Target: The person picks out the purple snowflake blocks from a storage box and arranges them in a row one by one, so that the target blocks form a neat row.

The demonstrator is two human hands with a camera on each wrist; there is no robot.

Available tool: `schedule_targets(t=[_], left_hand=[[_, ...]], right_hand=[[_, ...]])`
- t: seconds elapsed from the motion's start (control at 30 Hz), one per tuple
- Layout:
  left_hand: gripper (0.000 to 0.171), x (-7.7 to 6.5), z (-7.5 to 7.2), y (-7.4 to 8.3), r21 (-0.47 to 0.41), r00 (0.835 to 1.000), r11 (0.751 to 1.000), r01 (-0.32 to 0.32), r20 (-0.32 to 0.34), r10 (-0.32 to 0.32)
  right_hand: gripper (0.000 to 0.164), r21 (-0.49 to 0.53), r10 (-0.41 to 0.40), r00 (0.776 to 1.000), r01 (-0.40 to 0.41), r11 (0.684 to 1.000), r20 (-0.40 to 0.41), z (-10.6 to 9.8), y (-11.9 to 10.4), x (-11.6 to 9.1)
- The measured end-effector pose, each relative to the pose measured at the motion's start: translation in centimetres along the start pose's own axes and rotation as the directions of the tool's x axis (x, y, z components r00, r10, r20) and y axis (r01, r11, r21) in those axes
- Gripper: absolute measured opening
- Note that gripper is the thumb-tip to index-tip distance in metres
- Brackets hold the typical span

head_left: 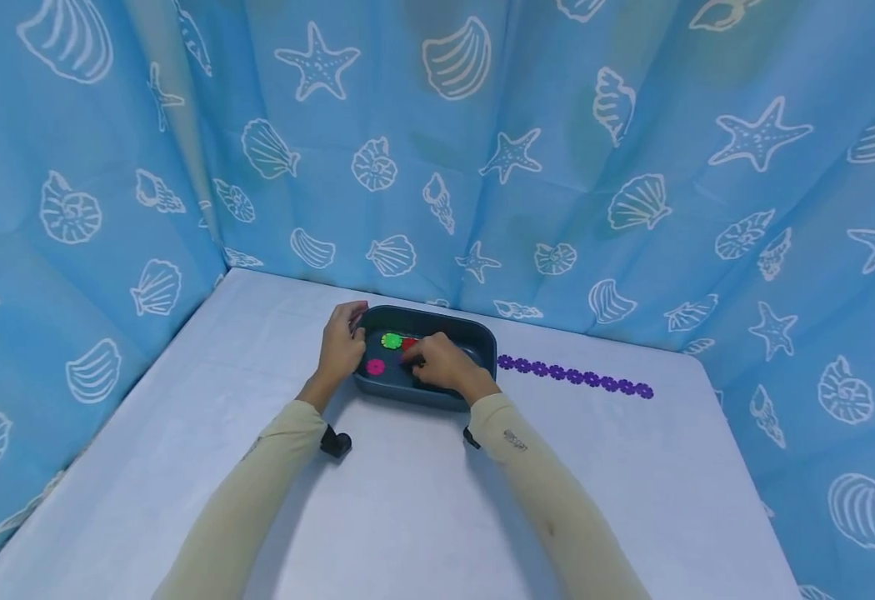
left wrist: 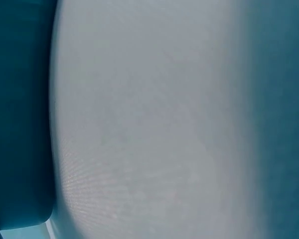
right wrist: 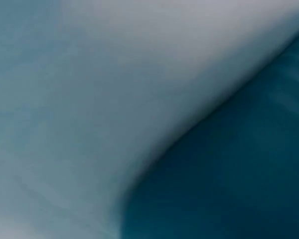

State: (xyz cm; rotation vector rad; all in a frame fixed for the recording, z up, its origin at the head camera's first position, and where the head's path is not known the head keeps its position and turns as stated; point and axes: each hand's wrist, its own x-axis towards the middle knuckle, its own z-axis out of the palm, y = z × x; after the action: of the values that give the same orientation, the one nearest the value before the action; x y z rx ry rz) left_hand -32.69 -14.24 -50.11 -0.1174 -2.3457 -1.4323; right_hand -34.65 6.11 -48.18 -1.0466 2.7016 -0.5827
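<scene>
A dark blue-grey rectangular bin (head_left: pixel 407 394) stands near the back of the table. My left hand (head_left: pixel 342 343) grips its left end, with the thumb over the rim. Inside, my right hand (head_left: pixel 441 361) reaches down with bent fingers beside a red flower-shaped disc (head_left: pixel 409 342); I cannot tell whether it pinches a piece. A green flower-shaped disc (head_left: pixel 391 341) and a pink one (head_left: pixel 374 367) lie left of those fingers. Both wrist views show the bin's outer wall (left wrist: pixel 20 124) close up, and neither hand appears in them.
A straight chain of several purple flower-shaped discs (head_left: pixel 574 377) runs to the right from beside the bin on the white tablecloth (head_left: pixel 400 500). A blue shell-patterned curtain (head_left: pixel 422 225) hangs behind the table and along both sides.
</scene>
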Motion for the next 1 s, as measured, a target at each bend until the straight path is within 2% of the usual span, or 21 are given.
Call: schedule_targets(t=[0.27, 0.37, 0.5, 0.73, 1.0], left_hand=[[0.043, 0.0, 0.0, -0.3, -0.005, 1.0, 1.0, 0.007, 0.007, -0.007], [0.043, 0.0, 0.1, -0.4, -0.005, 1.0, 1.0, 0.001, 0.009, -0.001], [0.043, 0.1, 0.1, -0.4, -0.003, 1.0, 1.0, 0.003, 0.002, -0.003], [0.043, 0.2, 0.1, -0.5, -0.001, 1.0, 1.0, 0.011, 0.003, -0.011], [0.043, 0.1, 0.0, -0.3, -0.007, 1.0, 1.0, 0.012, 0.005, -0.012]], right_hand=[[0.04, -0.005, -0.019, 0.994, 0.019, 1.0, -0.104, 1.0, 1.0, -0.1], [0.038, -0.01, -0.006, 0.992, 0.005, 1.0, -0.124, 1.1, 1.3, 0.0], [0.035, -0.002, 0.03, 0.993, -0.031, 1.0, -0.114, 0.9, 1.3, 0.1], [0.033, -0.021, 0.042, 0.994, -0.044, 0.999, -0.105, 0.7, 0.9, 0.8], [0.044, 0.068, 0.145, 0.984, -0.138, 0.988, -0.106, 1.2, 1.0, 1.5]])
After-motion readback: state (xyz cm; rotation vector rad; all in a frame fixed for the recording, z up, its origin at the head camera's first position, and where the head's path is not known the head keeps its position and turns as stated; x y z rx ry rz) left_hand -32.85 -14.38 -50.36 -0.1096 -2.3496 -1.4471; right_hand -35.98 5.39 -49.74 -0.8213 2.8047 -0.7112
